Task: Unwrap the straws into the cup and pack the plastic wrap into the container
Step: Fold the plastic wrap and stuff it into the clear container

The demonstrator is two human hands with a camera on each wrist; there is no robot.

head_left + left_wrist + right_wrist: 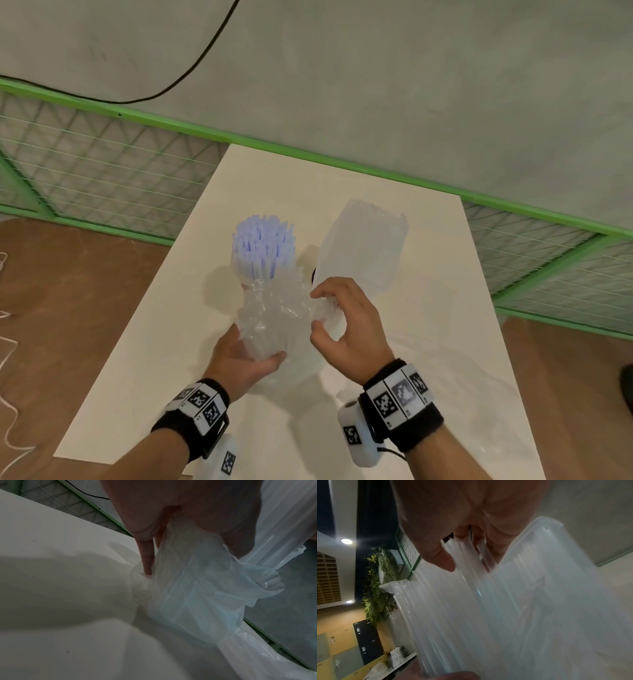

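No readable text, brand, number or sign is to be found in any view. Only black-and-white square code markers are seen, printed on the wristbands (202,404) and on the white wrist units (356,435).

Half-unwrapped straws (263,251), wrap (272,308) seemingly bunched

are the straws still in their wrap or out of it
Partly out. The straws' bare tips fan out above the crumpled plastic wrap, which still bunches round their lower part, where the left hand grips the bundle.
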